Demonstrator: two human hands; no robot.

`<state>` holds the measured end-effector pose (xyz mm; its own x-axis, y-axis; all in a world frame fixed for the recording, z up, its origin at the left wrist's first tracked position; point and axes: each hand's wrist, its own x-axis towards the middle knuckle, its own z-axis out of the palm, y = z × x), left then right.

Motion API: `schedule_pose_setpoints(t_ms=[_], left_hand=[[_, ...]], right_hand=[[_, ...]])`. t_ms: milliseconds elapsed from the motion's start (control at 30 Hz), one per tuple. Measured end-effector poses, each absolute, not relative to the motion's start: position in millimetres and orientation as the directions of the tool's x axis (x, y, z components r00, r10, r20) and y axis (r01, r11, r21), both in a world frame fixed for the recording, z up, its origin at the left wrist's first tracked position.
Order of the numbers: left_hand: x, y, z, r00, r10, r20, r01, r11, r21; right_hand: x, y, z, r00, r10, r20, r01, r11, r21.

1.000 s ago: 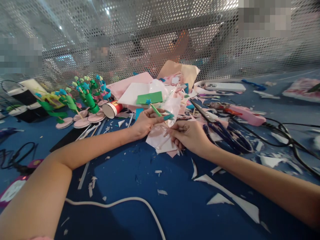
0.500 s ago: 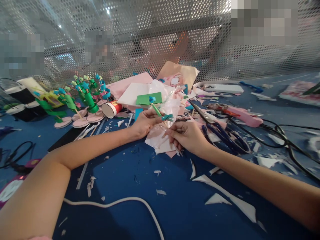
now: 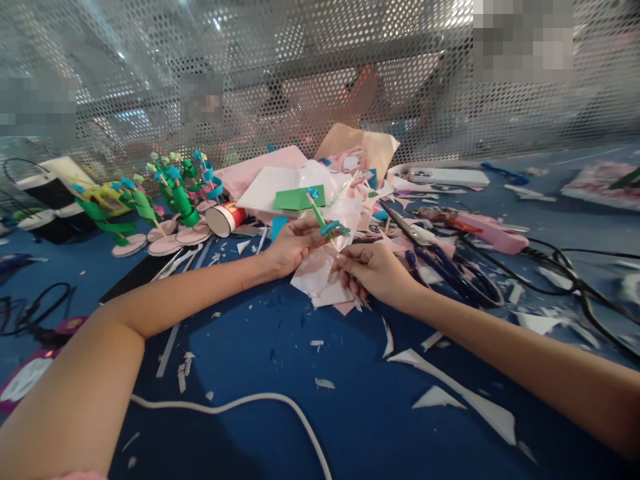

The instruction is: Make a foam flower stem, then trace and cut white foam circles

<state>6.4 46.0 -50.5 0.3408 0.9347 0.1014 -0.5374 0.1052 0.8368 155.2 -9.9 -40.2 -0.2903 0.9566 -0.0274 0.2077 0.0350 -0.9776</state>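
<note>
Between my hands is a thin wooden stick wrapped in green paper (image 3: 318,213), topped by a small blue paper star (image 3: 313,193). A teal paper curl (image 3: 334,229) winds round it and sticks out past my fingertips. My left hand (image 3: 293,248) is closed, its fingers pinching the wrapped stick near the curl. My right hand (image 3: 373,270) grips the bare lower end of the stick between thumb and fingers. Under the hands lies a crumpled clear plastic bag (image 3: 315,275) over white and pink scraps. Behind them rests a green paper rectangle (image 3: 299,198).
Finished paper flowers on pink discs (image 3: 163,245) stand at left beside a red paper cup (image 3: 225,219). At right lie scissors (image 3: 450,270), a pink glue gun (image 3: 493,232) with black cable and a white phone (image 3: 449,176). A white cable (image 3: 240,401) crosses the front; a perforated metal screen (image 3: 300,67) stands behind.
The blue star and green-wrapped part of the stick have shifted up and slightly right. More of the green wrap shows above my left fingers. Both hands keep nearly the same place.
</note>
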Motion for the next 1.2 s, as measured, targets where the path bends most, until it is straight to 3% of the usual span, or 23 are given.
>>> schedule_pose_setpoints(t_ms=[333,633,1200], left_hand=[[6.9,43.3,-51.4,0.337,0.921,0.198,-0.469,-0.018,0.883],[4.2,38.3,-50.3,0.311,0.910,0.275,-0.377,-0.148,0.914],[3.4,42.8,-52.3,0.345,0.921,0.184,-0.401,-0.033,0.916]], right_hand=[[157.2,-5.3,-41.9,-0.352,0.935,0.048,0.236,0.138,-0.962],[154.0,-7.6,-45.0,-0.276,0.959,0.069,0.259,0.143,-0.955],[156.3,-9.2,-41.8,-0.306,0.952,0.034,0.248,0.114,-0.962]])
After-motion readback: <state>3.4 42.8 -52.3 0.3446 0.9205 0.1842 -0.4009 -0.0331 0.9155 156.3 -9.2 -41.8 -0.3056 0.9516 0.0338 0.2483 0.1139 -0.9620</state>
